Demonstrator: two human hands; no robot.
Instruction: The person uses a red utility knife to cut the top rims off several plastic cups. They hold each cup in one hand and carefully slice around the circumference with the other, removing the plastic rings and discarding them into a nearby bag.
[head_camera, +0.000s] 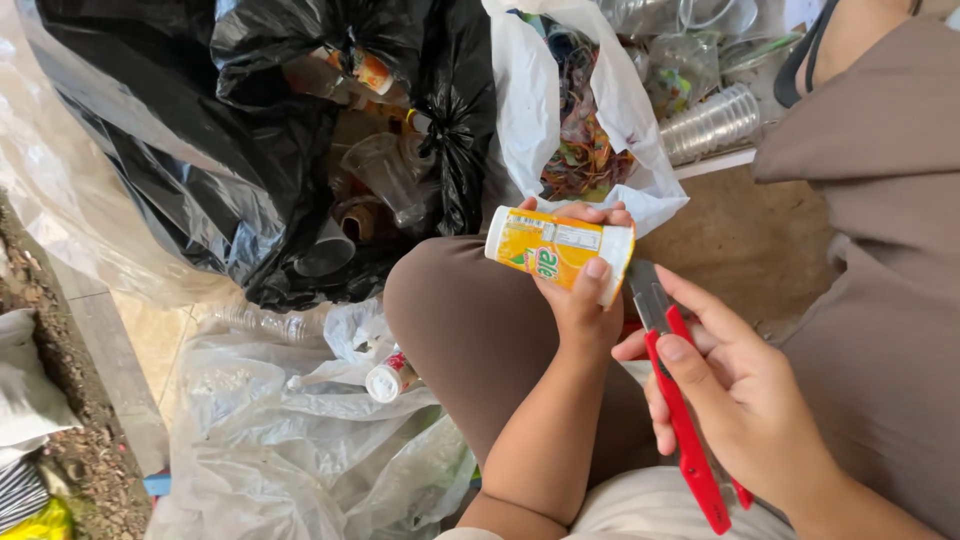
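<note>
Now | left hand (578, 300) grip clasps yellow bottle (556, 250) | right hand (735, 395) grip clenched on red cutter (682, 410) beside bottle

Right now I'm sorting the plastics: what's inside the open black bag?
Inside the black bag: clear plastic cups and a brown cup. Whatever lies deeper is covered by the bag's folds.

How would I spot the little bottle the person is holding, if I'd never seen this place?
Start at the big black rubbish bag full of clear cups, then drop to the bent knee in brown cloth just below it. Above that knee the left hand grips a small bottle lying sideways. Its bright yellow and orange label with white ends sets it apart from the clear plastic around it.
</note>
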